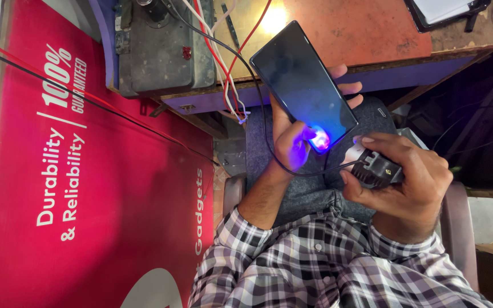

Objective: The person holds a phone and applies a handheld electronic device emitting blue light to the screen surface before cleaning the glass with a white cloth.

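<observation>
Overall light: we see a moderately lit indoor scene, with strong, saturated colours.
Glare: a warm bright spot on the wooden bench top (pixel 338 28) washes out its surface.
Violet glow: the small black lamp (pixel 375 168) throws purple light on the phone (pixel 300 85) corner and the left hand (pixel 289 145).
Shadows: we find the right side under the bench very dark.
Sharpness: mostly crisp; edges slightly softer.

I wear a checked shirt (pixel 320 268) in white, grey and black, seen at the bottom centre of the frame. Its sleeves are rolled back, so my forearms are bare. One small white button shows in the middle. My trousers (pixel 309 188) are dark grey, in the centre of the frame.
</observation>
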